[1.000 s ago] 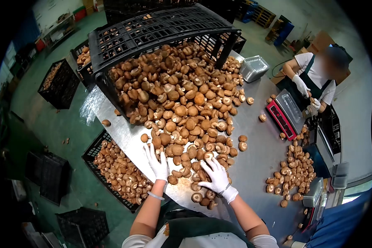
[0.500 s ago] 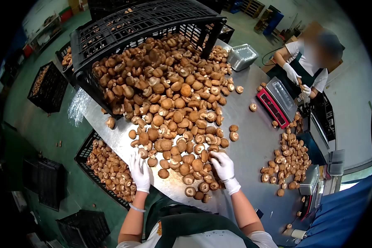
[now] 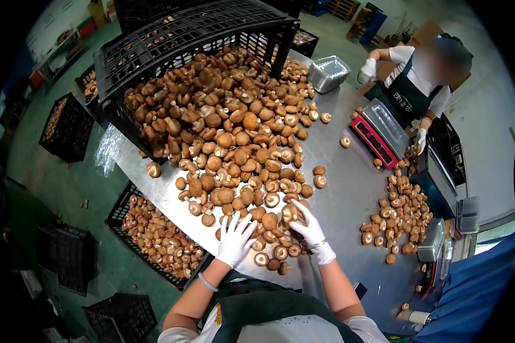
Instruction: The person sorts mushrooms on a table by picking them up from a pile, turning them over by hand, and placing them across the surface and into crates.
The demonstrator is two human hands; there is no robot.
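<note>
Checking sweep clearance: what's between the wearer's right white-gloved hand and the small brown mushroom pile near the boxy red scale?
Head view: just bare grey metal tabletop between the right white-gloved hand and the small brown mushroom pile.

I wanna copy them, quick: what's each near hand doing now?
Left hand: open, spread out by mushrooms.
Right hand: curled at mushrooms; can't tell if holding any.
</note>
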